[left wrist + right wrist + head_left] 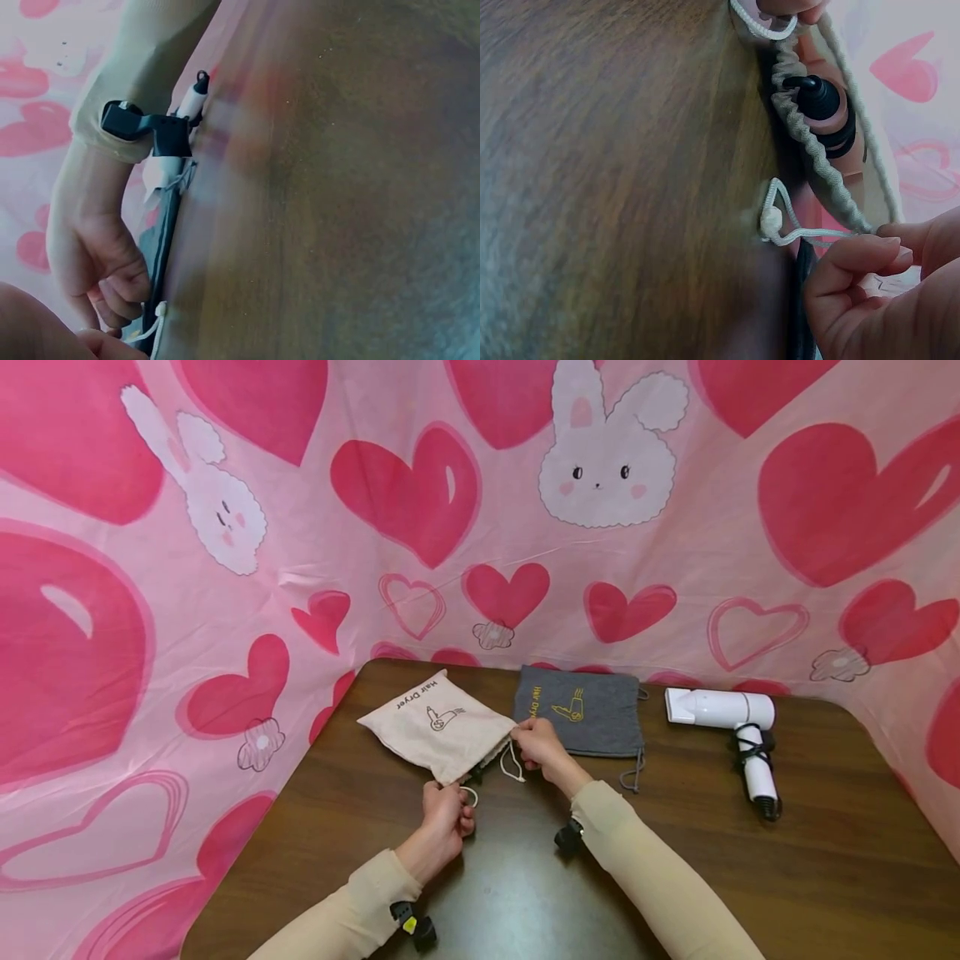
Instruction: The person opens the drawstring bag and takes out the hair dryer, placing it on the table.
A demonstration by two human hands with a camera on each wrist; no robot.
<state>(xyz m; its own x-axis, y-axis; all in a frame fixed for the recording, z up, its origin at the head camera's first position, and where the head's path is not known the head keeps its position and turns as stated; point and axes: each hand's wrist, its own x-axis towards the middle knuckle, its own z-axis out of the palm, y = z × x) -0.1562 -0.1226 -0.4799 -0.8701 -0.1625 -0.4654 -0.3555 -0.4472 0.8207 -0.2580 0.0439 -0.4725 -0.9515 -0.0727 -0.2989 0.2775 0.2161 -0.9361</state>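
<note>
A cream drawstring bag [450, 718], printed "Hair Dryer", lies on the table with its mouth towards me. My left hand [444, 817] pinches the near left corner of that mouth, a white cord loop [470, 797] beside its fingers. The right hand [542, 748] pinches the other corner between thumb and forefinger, and a knotted white cord [772, 221] hangs from there. Between the hands the gathered rim [810, 142] stands open in the right wrist view. Inside shows a pink hair dryer handle [847, 165] with a black cord end [817, 100]; the rest is hidden by the cloth.
A grey drawstring bag [600, 718] with yellow print lies flat just beyond my right hand. Farther right is a white hair dryer [720, 708], its black cord wrapped round the handle. Pink heart-patterned cloth [405, 527] hangs behind and beside the brown table [525, 893].
</note>
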